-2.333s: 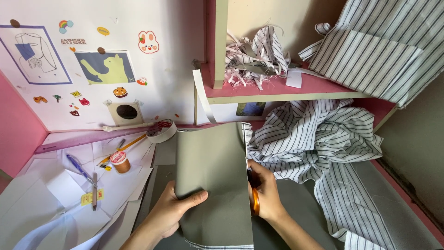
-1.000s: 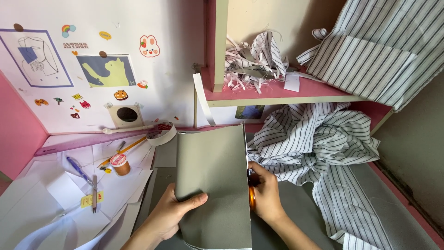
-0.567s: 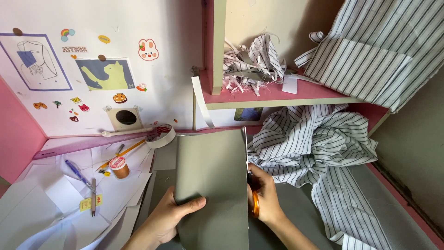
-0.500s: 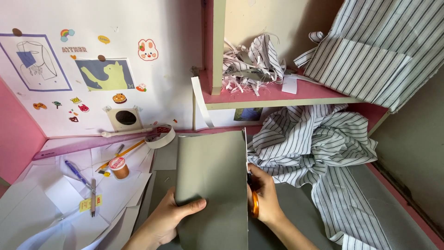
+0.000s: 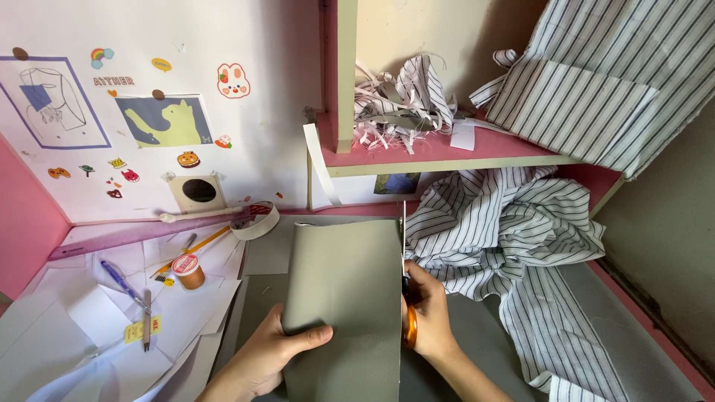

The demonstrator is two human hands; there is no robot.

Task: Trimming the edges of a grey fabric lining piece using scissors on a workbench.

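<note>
Grey card (image 5: pixel 346 298) sits at lower centre, your left hand (image 5: pixel 261 361) pinching its edge. Your right hand (image 5: pixel 432 316) grips the orange scissors (image 5: pixel 408 309); keep the blade flush along the right edge.

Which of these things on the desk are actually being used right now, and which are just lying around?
In use:
left hand holding the grey sheet
right hand working orange-handled scissors along its edge

Lying about:
striped fabric
tape roll
thread spool
blue pen
purple ruler
white papers
</note>
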